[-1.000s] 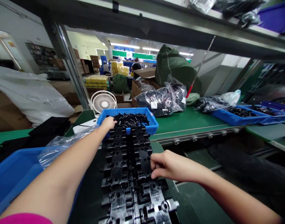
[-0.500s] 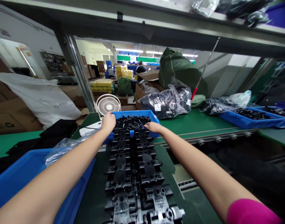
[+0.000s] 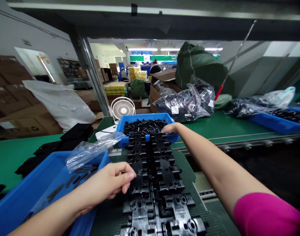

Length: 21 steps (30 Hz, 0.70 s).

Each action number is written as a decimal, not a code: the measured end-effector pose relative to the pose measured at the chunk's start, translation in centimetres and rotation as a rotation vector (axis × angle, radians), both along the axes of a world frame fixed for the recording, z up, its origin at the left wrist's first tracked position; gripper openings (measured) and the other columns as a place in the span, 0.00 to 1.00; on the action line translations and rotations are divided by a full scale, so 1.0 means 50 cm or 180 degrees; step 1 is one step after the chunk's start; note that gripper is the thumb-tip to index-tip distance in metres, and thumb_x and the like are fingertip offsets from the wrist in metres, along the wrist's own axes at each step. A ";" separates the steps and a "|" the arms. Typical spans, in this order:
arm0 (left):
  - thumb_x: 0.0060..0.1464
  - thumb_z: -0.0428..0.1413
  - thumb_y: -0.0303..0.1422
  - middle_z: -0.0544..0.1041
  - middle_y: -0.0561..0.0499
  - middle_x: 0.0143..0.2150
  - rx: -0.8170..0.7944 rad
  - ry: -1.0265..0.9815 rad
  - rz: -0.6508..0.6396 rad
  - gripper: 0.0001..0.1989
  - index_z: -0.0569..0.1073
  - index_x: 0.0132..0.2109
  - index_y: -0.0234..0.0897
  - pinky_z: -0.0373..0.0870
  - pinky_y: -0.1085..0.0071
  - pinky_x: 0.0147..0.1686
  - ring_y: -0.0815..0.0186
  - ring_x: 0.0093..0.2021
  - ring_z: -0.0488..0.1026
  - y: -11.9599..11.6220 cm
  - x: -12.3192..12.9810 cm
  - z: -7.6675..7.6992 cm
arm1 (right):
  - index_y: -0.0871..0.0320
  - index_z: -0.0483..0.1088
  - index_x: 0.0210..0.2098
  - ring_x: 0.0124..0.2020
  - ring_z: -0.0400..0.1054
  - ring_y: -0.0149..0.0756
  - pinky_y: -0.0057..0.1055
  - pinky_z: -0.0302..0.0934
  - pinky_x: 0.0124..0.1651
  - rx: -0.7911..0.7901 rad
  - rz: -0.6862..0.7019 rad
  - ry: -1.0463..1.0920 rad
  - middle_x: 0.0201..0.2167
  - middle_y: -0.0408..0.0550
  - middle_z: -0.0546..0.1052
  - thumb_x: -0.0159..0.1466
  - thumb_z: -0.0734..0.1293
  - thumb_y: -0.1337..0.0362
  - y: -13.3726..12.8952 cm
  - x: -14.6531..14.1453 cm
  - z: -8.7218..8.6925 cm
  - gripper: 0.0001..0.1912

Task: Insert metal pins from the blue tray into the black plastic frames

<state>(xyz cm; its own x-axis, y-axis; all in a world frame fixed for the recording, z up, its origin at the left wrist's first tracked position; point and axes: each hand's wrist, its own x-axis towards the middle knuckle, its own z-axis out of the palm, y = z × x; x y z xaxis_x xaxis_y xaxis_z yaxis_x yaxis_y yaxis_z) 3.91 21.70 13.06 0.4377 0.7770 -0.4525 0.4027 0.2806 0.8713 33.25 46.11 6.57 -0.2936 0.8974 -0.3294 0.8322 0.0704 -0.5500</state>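
My left hand [image 3: 115,180] hovers by the left row of black moulded plastic parts [image 3: 141,183], its fingers curled together; whatever they may hold is hidden. Two rows of these parts run toward me along the bench. At their far end stands a blue bin [image 3: 122,141] full of small black tubes [image 3: 145,127]. My right hand [image 3: 171,127] reaches over the bin's right side, fingertips down among the tubes and mostly out of sight.
At left sits a larger blue tray [image 3: 11,200] with loose black rods [image 3: 55,192] and a clear plastic bag [image 3: 91,152] over its edge. A white fan [image 3: 122,108] and bagged black parts [image 3: 181,103] stand behind the bin. An overhead shelf [image 3: 189,28] spans the bench.
My left hand has come back from the bin's left side to the near part of the left row. My right hand stays at the bin, deeper in the tubes. The view has shifted left.
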 end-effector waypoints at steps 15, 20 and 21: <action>0.52 0.54 0.46 0.63 0.59 0.22 0.0290 0.0111 0.0794 0.17 0.71 0.41 0.37 0.46 0.75 0.20 0.73 0.20 0.53 -0.049 0.009 -0.051 | 0.64 0.70 0.38 0.29 0.69 0.28 0.28 0.67 0.33 0.0619 -0.0651 0.1329 0.32 0.44 0.73 0.66 0.64 0.63 -0.013 0.033 -0.023 0.09; 0.52 0.58 0.36 0.71 0.49 0.36 -0.0480 -0.1169 0.1869 0.16 0.72 0.47 0.33 0.59 0.75 0.26 0.70 0.30 0.62 -0.090 -0.014 -0.033 | 0.63 0.69 0.40 0.28 0.68 0.27 0.26 0.67 0.30 0.0648 -0.1017 0.2028 0.32 0.44 0.73 0.67 0.63 0.62 -0.015 0.032 -0.024 0.09; 0.51 0.58 0.34 0.72 0.47 0.39 -0.0558 -0.1236 0.1941 0.17 0.71 0.48 0.32 0.61 0.75 0.28 0.70 0.31 0.62 -0.095 -0.019 -0.032 | 0.64 0.68 0.40 0.28 0.68 0.27 0.26 0.67 0.30 0.0687 -0.1067 0.2181 0.32 0.44 0.72 0.67 0.63 0.62 -0.017 0.033 -0.022 0.09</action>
<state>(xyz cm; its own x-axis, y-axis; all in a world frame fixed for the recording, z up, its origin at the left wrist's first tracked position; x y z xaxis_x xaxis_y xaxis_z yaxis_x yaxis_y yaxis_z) 2.94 16.93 11.45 0.1055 0.8638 -0.4927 -0.1967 0.5038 0.8411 34.87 45.26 5.49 -0.0710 0.9973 0.0183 0.3087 0.0394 -0.9503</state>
